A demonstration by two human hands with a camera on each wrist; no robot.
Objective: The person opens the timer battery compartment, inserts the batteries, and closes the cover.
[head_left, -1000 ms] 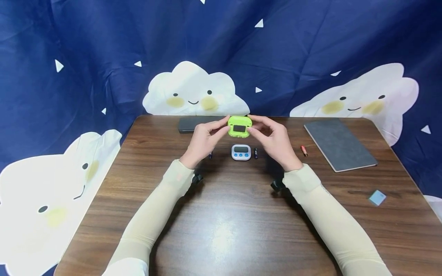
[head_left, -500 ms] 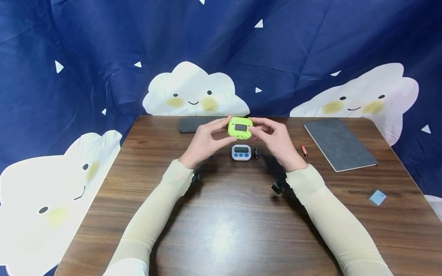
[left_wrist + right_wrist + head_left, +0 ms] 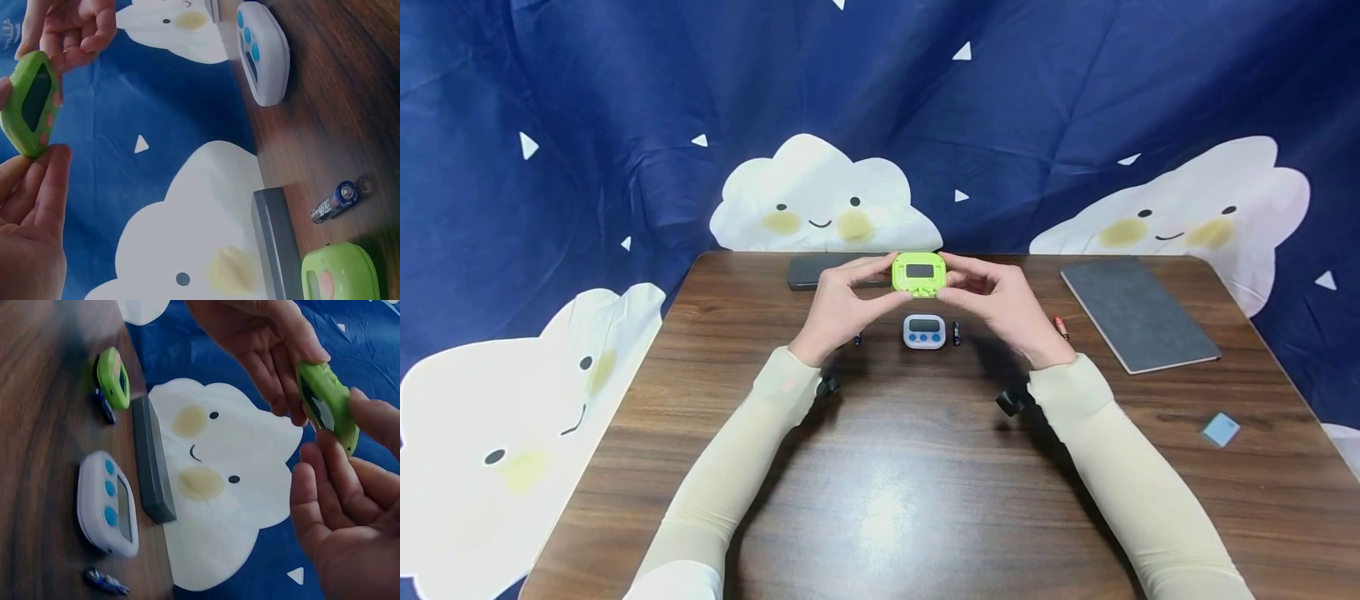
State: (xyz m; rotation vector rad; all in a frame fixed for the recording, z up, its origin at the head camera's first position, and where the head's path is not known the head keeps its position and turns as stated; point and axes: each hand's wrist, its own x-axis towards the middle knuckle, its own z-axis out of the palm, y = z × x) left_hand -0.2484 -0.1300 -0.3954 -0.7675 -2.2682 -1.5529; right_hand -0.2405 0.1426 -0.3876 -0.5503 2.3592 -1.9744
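Observation:
Both hands hold a lime-green digital timer [image 3: 907,287] up in front, above the far part of the table, with its back turned to the head camera. A dark rectangle shows in the middle of that back. My left hand [image 3: 842,310] grips the left side, thumb at the lower edge and index finger at the top corner. On the right side my right hand [image 3: 1000,310] grips it the same way. The timer's screen and pink buttons face away, as the left wrist view shows. Below it a white timer [image 3: 924,342] with blue buttons lies on the table.
Dark blue batteries [image 3: 957,332] flank the white timer. A second green timer [image 3: 107,378] lies by one battery, hidden in the head view. Farther off are a dark case [image 3: 812,272], a red battery [image 3: 1060,327], a grey notebook [image 3: 1138,317] and a blue square [image 3: 1221,429].
Left thumb, then right thumb, has slid down from the timer's side to its lower edge. The timer tilted briefly and is level again. The things on the table have stayed put.

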